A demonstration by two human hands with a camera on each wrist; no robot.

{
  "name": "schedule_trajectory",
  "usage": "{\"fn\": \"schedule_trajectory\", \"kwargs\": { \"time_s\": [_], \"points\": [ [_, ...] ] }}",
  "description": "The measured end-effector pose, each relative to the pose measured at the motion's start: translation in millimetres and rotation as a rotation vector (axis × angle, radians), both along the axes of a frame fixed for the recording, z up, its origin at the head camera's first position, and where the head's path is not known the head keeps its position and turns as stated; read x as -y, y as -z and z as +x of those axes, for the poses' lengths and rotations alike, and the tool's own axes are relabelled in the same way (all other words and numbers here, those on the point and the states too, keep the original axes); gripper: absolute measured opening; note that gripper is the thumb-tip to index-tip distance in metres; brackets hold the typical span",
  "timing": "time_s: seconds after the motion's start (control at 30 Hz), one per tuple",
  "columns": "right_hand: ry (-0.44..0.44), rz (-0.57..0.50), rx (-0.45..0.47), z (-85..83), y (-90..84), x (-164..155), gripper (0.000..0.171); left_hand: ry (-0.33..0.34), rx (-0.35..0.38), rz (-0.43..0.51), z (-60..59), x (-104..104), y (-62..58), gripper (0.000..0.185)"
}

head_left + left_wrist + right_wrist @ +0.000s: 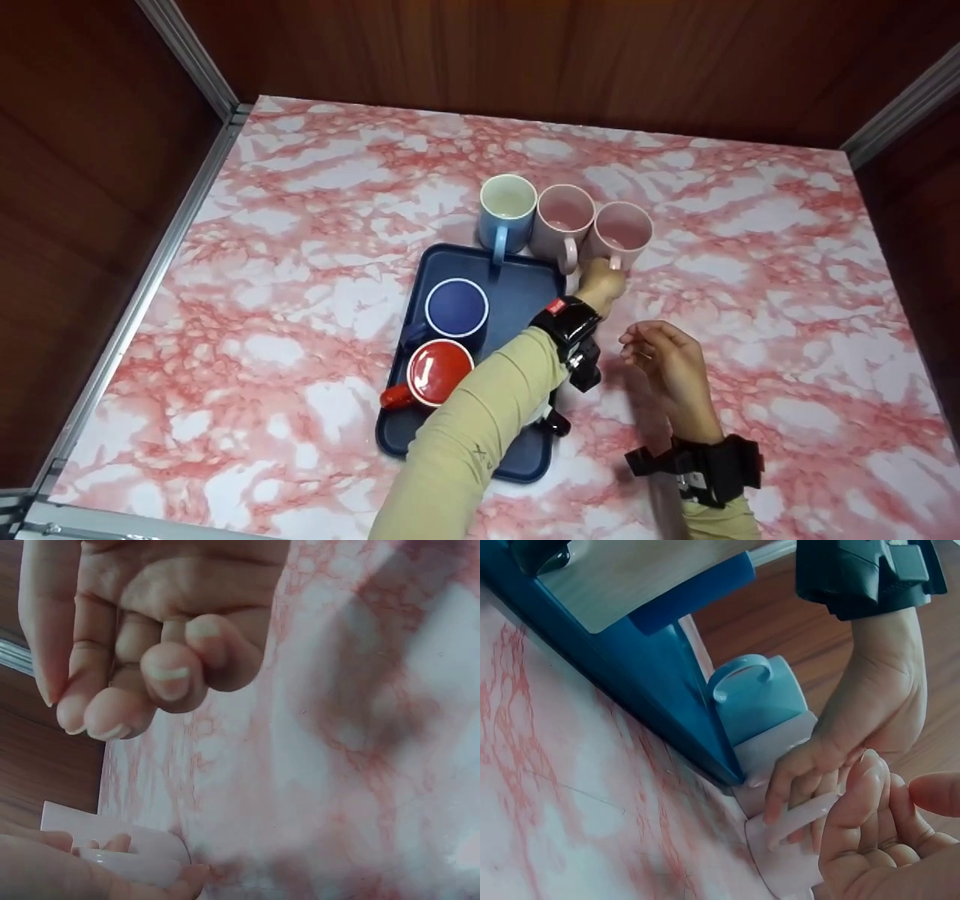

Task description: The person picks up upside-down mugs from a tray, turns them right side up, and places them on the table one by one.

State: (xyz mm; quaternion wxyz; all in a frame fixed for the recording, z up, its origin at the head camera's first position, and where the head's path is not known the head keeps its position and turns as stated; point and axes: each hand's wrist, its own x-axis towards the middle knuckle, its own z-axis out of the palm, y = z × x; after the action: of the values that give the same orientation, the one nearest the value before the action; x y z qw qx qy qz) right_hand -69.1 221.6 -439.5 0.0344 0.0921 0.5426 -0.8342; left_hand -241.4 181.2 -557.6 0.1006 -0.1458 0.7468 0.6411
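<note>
Five mugs are in view: a blue mug, a middle pink mug and a right pink mug stand in a row on the pink marbled tabletop, just beyond the far edge of the dark blue tray; a navy mug and a red mug stand on the tray. My left hand reaches across the tray, fingers curled round the handle of the right pink mug. My right hand hovers near it over the tabletop, fingers loosely curled, holding nothing. Risk, as I judge it: the two pink mugs stand touching or nearly so, and a sideways pull on the handle could knock the middle one into the blue mug. My left sleeve passes close over the red mug and could tip it. Dark wood panels with metal corner strips enclose the tabletop.
</note>
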Motion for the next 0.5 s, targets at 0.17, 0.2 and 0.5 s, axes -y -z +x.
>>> {"fn": "schedule_trajectory", "kwargs": {
  "time_s": [0.17, 0.2, 0.5],
  "points": [
    [0.01, 0.004, 0.035, -1.1, -5.3, 0, 0.018, 0.007, -0.011, -0.01, -41.2, -23, 53.9, 0.009],
    [0.008, 0.008, 0.036, -1.5, -5.9, 0, 0.019, 0.005, -0.016, -0.019, -47.2, -27, 61.6, 0.008],
    [-0.005, -0.016, 0.027, -3.6, -9.4, 0, 0.019, 0.09, 0.004, -0.045, -11.8, -2, -13.3, 0.016]
  ]
}}
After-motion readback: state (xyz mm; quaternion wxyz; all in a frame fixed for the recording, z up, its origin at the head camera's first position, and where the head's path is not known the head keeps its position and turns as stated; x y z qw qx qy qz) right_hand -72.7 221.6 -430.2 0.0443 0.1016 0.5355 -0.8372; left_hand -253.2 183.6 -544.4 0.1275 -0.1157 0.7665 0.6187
